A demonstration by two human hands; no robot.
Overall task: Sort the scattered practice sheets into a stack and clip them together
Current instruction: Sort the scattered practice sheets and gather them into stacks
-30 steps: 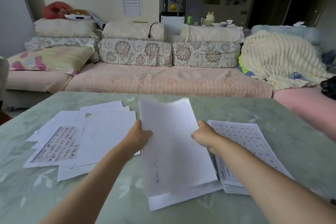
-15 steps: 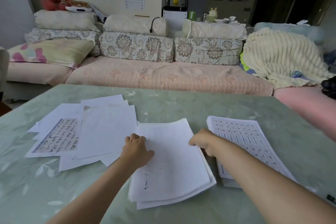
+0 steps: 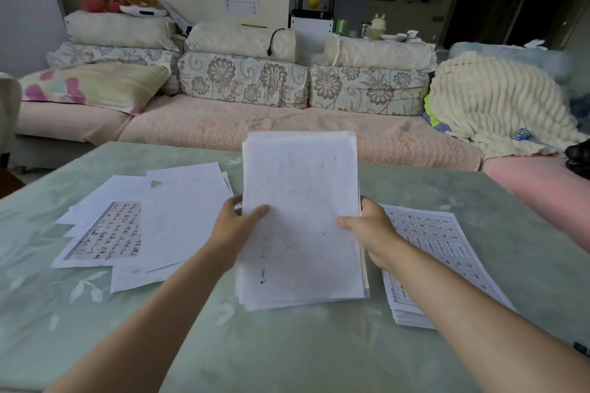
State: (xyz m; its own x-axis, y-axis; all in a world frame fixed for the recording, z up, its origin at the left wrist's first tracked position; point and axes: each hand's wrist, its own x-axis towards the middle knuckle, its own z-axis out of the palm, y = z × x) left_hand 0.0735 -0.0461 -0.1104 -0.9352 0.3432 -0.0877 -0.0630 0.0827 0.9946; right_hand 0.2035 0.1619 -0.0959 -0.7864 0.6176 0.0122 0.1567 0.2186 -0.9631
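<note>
The left hand [image 3: 234, 226] and right hand [image 3: 370, 230] pinch the upright bundle's [image 3: 301, 201] 9 and 3 o'clock edges; scattered sheets [image 3: 178, 217] lie toward 9 o'clock, nearest the left.

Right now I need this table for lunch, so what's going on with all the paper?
A person holds a bundle of sheets on end, its lower edge seemingly on the table. The left grip pinches its left edge, the right grip its right edge. Loose sheets lie spread out to the left, and a neater pile sits to the right, print side up. No clip is in view.
</note>
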